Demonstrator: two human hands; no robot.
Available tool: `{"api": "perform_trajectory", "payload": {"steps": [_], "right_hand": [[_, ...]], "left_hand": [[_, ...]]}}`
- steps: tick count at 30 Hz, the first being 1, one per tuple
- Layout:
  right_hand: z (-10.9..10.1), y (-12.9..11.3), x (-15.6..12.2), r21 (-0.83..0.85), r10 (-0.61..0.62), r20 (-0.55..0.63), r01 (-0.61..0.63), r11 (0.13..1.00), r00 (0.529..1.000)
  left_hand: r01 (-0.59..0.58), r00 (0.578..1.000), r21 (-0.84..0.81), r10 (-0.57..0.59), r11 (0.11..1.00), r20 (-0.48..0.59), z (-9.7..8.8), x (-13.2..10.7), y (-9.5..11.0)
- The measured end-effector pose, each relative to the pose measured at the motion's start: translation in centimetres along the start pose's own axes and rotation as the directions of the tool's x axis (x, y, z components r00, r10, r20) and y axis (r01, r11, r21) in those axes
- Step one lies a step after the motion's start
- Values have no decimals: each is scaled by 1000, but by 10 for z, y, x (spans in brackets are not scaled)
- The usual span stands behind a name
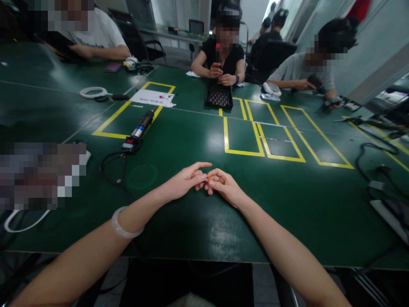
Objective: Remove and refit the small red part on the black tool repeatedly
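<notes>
My left hand (187,181) and my right hand (223,185) meet just above the green table (198,221), a little in from its near edge. Both pinch a small red-orange part (207,180) between their fingertips. The left index finger points out over the part, while the other fingers curl in. Most of the part is hidden by my fingers. A pale bangle (123,224) sits on my left wrist.
A black and silver power tool (140,128) with a looping cable lies to the far left. Yellow tape boxes (265,140) mark the table. A black tray (219,96) sits before a person opposite. More people work at the far side. Cables and gear lie at right (380,183).
</notes>
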State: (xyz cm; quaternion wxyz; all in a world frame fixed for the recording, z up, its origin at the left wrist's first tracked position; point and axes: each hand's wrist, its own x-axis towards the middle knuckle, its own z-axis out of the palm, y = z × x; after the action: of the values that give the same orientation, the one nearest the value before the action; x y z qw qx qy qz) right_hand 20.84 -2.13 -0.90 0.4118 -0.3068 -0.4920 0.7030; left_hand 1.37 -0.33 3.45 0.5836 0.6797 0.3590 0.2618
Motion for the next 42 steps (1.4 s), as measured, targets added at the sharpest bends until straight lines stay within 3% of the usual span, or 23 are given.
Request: {"api": "perform_trajectory", "payload": {"steps": [6, 10, 15, 20, 23, 26, 31, 39, 42], "right_hand": [[-2, 3, 2, 13, -20, -18, 20, 1000, 1000], [-4, 2, 3, -19, -27, -50, 26, 999, 998], [-3, 0, 3, -25, -25, -56, 23, 999, 998], [-3, 1, 2, -31, -51, -55, 49, 998, 997], [-4, 2, 2, -96, -83, -71, 76, 993, 994], [-5, 2, 1, -216, -152, -76, 132, 967, 985], [-6, 3, -1, -477, -277, -30, 230, 848, 960], [-7, 4, -2, -593, -322, 8, 264, 761, 947], [-9, 3, -2, -617, -333, 1, 263, 742, 943]], "left_hand": [[68, 995, -144, -78, 987, -65, -2, -2, -10], [101, 992, -140, -111, 985, -66, -2, -2, -12], [40, 997, -38, -43, 998, -67, 3, -4, -11], [-107, 980, 238, 142, 965, -139, 3, -8, -9], [-145, 973, 312, 192, 939, -126, 2, -8, -9], [-116, 977, 277, 160, 954, -139, 2, -7, -10], [-123, 974, 293, 172, 948, -148, 1, -5, -11], [-162, 969, 385, 220, 909, -111, 0, -6, -12], [-157, 962, 481, 243, 863, -122, -9, -5, -10]]}}
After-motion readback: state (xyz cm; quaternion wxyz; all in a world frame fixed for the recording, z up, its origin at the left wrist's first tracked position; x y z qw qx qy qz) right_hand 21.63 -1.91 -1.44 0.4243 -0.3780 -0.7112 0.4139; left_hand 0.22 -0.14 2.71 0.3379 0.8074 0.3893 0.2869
